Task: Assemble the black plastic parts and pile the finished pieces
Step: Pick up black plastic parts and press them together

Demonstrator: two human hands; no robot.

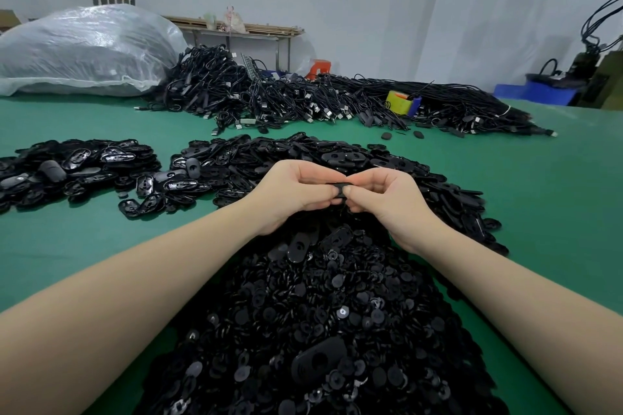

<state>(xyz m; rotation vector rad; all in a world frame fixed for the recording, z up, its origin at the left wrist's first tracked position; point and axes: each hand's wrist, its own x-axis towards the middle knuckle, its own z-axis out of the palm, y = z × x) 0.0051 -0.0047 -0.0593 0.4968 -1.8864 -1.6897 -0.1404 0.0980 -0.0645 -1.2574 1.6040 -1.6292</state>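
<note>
I see both hands raised together above the green table [84,246], and between them 1 small black plastic piece [340,186] is pinched. The left hand [296,192] holds it from the left side with thumb and curled fingers, and the right hand [384,199] holds it from the right side in the same way, so the 2 thumbs almost meet at the middle. The long axis of the piece runs roughly left to right, from one hand to the other, and only its top edge and a small part below the thumbs are visible; I cannot tell if it is 1 part or 2 parts already pressed together. Both hands are equally near to it, since both grip it. I judge that the joining step is in progress here, and that the squeeze must go along the thin direction of the piece, not along its length. Directly under the hands and toward me lies the big heap of small round parts [320,320]. Behind the hands is the heap of oval shells [337,155]. Far to the left, well apart, lies another pile of oval pieces [77,165], and this may be where finished pieces go, so the left hand is on the nearer side for that.
</note>
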